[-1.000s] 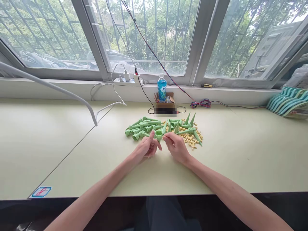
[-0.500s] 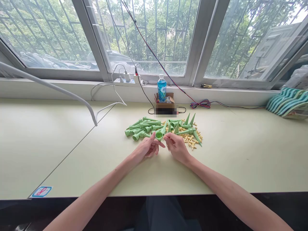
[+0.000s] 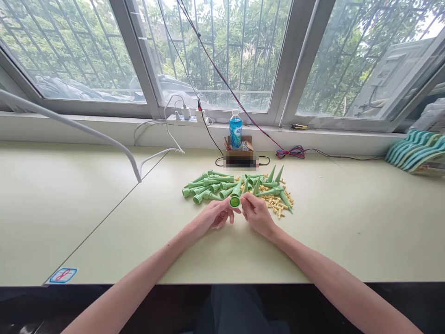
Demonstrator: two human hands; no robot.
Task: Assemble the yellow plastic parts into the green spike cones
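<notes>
My left hand (image 3: 219, 215) pinches a green plastic watering spike (image 3: 235, 201) between thumb and index finger, its round open end facing me. My right hand (image 3: 256, 211) is closed, fingertips pressed together at the right side of that open end. What those fingertips hold, if anything, is hidden. Just beyond my hands lies a pile of green watering spikes (image 3: 208, 183), most on their sides and a few with points up. Small yellow plastic valve pieces (image 3: 276, 204) are scattered among the spikes and to their right.
Behind the pile, a blue drink bottle (image 3: 235, 132) stands at a small cardboard box (image 3: 248, 144). A white cable (image 3: 104, 132) arches over the table's left side. Coiled red-and-blue wire (image 3: 292, 152) lies along the back. Turquoise hangers (image 3: 410, 150) are stacked at far right.
The held spike has turned, so its open end faces me more directly. My right fingertips have come right up against it. The view has shifted slightly.
</notes>
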